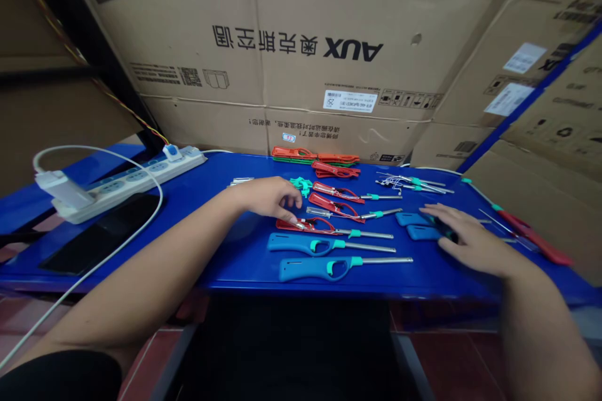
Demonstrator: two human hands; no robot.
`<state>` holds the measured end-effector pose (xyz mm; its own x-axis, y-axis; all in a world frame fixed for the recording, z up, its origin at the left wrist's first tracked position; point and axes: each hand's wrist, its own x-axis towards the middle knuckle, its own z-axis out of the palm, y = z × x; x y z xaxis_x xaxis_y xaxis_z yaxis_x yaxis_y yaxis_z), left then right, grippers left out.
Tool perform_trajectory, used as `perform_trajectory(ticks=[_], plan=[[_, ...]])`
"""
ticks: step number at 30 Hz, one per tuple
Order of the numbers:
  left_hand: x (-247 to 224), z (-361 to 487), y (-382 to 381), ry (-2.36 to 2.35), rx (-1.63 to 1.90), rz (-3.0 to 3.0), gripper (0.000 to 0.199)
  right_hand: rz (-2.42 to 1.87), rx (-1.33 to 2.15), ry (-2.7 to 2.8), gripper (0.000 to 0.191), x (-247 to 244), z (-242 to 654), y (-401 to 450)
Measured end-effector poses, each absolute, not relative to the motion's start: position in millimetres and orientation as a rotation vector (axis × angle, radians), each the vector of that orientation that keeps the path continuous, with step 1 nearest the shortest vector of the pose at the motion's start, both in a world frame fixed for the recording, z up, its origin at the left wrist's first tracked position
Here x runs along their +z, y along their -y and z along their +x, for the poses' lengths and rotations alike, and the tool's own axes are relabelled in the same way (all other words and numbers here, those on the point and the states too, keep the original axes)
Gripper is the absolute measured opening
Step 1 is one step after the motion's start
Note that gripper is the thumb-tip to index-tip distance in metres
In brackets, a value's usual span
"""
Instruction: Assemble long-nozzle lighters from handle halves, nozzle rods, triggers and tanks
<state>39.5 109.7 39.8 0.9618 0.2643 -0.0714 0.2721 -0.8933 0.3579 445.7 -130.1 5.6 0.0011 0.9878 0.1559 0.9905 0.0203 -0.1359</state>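
Observation:
My left hand (275, 198) has its thumb and fingers apart, the thumb tip touching a small silvery part at the nearest red lighter half-shell (286, 225). Two more red half-shells (324, 202) with metal tubes and teal pieces lie behind it. Close in front are two assembled blue lighters (308, 269) with teal triggers. My right hand (463, 237) is around a dark object (444, 227), mostly hidden under the palm, its kind unclear. Beneath and beside that hand lie blue lighters (421, 233). Teal small parts (301, 185) are heaped beyond my left fingers.
Red and green shells (315, 155) are stacked at the back. Metal tubes with wires (416, 185) lie back right, and a red-handled tool (531, 235) at the right edge. A power strip (132, 183) and black phone-like slab (101, 235) lie left. Cardboard (301, 75) walls the back.

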Motion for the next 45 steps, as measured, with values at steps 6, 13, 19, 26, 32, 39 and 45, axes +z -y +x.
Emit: perform_trajectory(ticks=[6,13,19,26,32,39,45], plan=[[35,39,-111,-0.422,-0.162,2.647,0.042,-1.667,0.129,2.416,0.037,59,360,64],[39,41,-107,-0.389,-0.132,2.682,0.020,-1.393,0.312,2.578,0.019,67,281,-12],[34,44,-107,-0.309,-0.143,2.732,0.013,-1.441,0.346,2.699,0.022,40,264,-4],[36,43,-108,-0.253,-0.025,2.757,0.014,-1.379,0.337,2.764,0.018,31,258,2],[38,43,-107,-0.267,0.030,2.652,0.022,-1.381,0.218,2.761,0.019,27,256,0],[43,36,-116,-0.096,0.026,2.706,0.019,-1.345,0.411,2.658,0.014,20,257,-5],[48,24,-132,-0.433,0.228,2.640,0.023,-1.479,0.492,2.595,0.025,37,274,-4]])
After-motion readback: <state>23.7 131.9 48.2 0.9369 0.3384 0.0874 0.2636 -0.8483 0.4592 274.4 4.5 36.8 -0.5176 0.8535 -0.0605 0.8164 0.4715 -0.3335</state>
